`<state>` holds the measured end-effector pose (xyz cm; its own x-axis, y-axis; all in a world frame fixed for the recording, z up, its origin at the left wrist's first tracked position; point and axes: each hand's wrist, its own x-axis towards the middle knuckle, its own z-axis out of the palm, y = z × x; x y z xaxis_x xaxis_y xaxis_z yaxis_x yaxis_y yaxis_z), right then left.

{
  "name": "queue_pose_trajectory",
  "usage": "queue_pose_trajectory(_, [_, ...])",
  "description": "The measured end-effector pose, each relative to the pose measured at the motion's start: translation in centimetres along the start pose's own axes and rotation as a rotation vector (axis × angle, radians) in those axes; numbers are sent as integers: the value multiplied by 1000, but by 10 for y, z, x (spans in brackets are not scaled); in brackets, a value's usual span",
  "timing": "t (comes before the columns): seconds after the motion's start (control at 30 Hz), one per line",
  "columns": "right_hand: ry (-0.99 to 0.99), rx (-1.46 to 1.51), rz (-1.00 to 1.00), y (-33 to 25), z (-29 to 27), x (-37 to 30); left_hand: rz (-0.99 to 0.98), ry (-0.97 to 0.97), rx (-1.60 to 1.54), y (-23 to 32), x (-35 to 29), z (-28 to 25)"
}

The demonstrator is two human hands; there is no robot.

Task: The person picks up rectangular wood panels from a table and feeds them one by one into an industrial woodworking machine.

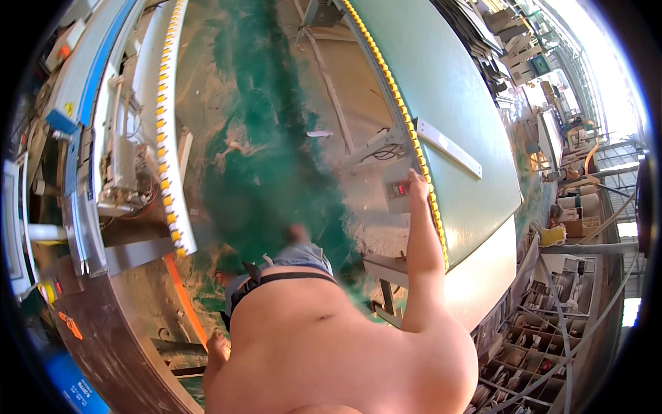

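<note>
Industrial workshop
The setting is indicated by a yellow-rollered machine rail (175, 186), a control box (397, 196), a scuffed green floor (248, 186) and a compartmented rack (532, 343).

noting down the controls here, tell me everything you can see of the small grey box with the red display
The small grey box looks rectangular, of metal or plastic, its flat face toward the camera. A darker panel on it holds a lit red display, too small to read. It sits just left of the yellow-studded edge of a green-topped table. The right hand is at its right side; whether it touches cannot be told.
</note>
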<state>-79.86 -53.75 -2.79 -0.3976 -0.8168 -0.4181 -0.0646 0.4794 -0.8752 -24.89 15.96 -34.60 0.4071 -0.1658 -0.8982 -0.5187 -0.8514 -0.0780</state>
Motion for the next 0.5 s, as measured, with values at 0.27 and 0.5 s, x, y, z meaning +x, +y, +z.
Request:
queue_pose_trajectory(0.27, [452,-657,-45,2,-79,175,-621,187,-903,174,-198,-79])
queue_pose_trajectory(0.5, [521,-517,620,54,-184,265,359,544,-884,313,-241,-230])
